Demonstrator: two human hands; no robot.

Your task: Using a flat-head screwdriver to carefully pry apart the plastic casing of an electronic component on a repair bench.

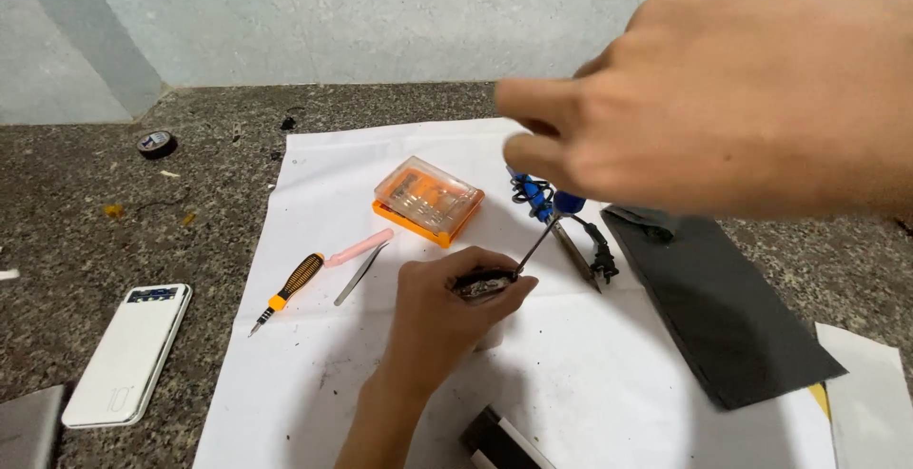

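Left hand [447,307] comes up from the near edge, forearm rising toward the middle of the white sheet [314,374], wrist bent, fingers curled. It pinches a small dark part [485,284] between thumb and fingertips, holding it just above or on the sheet, can't tell which. The part is small, flat, dark with shiny metallic bits, mostly hidden by the fingers. Right hand [723,107] enters from the right, close to the camera, big and blurred, palm down, fingers bunched around the blue handle of a screwdriver [542,226]. Thin metal shaft slants down and left, tip touching the part at the left thumb. Left of the hands on the sheet: orange-black screwdriver [287,290], pink tool [358,247] and grey tweezers [359,274], lying close together, all slanted the same way. Far of the left hand, an orange bit case [428,200] with clear lid, shut. Just right of the part, a black clip piece [601,255] and a metal strip [575,252]. Further right, a dark sheet [723,312] lying partly over the white one. Off the sheet at far left, a white power bank [128,355] on the stone floor [86,203], and a tape roll [156,143] near the wall.
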